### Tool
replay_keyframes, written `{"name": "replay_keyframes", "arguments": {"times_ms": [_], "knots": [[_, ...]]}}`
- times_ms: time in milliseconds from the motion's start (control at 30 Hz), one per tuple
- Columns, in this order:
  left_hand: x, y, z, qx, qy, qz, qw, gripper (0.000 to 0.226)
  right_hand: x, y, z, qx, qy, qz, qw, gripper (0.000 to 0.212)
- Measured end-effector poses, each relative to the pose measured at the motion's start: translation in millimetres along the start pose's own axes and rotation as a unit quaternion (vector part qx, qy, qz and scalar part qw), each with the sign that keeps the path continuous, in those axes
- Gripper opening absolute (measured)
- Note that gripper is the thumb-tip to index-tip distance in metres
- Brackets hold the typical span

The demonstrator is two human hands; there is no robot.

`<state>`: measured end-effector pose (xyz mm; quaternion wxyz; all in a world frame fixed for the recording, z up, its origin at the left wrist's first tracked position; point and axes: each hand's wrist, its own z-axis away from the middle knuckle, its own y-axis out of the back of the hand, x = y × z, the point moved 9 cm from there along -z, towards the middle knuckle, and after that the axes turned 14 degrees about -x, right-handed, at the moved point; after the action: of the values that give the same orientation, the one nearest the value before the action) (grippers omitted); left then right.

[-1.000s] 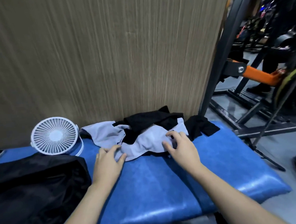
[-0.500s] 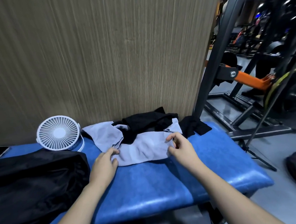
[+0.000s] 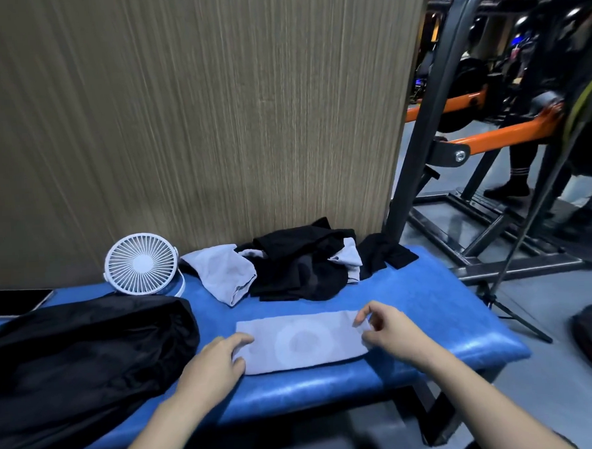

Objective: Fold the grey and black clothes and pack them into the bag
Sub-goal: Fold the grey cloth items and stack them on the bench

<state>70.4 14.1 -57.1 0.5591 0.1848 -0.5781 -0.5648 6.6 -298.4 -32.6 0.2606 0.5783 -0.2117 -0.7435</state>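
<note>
Pulled clear of the pile, a grey cloth (image 3: 302, 340) now lies flat at the bench (image 3: 446, 312) front; left hand (image 3: 216, 360) presses one end, right hand (image 3: 384, 329) pinches the other. Square the edges before folding toward the bag (image 3: 82, 352).

head view: single wide-angle camera worn on the person's head | faces forward and down | close over the blue bench (image 3: 411, 293), which fills the lower frame | wood-grain wall (image 3: 213, 108) upper left | gym frame (image 3: 430, 131) far right
</note>
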Motion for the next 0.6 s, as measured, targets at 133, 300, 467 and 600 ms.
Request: {"name": "replay_keyframes", "arguments": {"times_ms": [133, 300, 467, 600], "knots": [[7.0, -8.2, 9.9, -0.003, -0.005, -0.021, 1.0, 0.044, 12.2, -2.2, 6.4, -0.009, -0.023, 0.057, 0.998, 0.022], [11.8, 6.2, 17.1, 0.079, 0.001, -0.051, 0.996, 0.041, 10.0, 8.0, 7.8, 0.073, -0.005, 0.201, 0.977, 0.017], [34.7, 20.3, 18.4, 0.213, -0.086, -0.072, 0.971, 0.049, -29.2, -8.6, 6.2, 0.114, 0.114, 0.291, 0.943, 0.043], [54.5, -6.4, 2.6, 0.153, -0.111, -0.138, 0.972, 0.055, -44.7, -49.3, -6.2, 0.041, 0.15, 0.32, 0.935, 0.068]]}}
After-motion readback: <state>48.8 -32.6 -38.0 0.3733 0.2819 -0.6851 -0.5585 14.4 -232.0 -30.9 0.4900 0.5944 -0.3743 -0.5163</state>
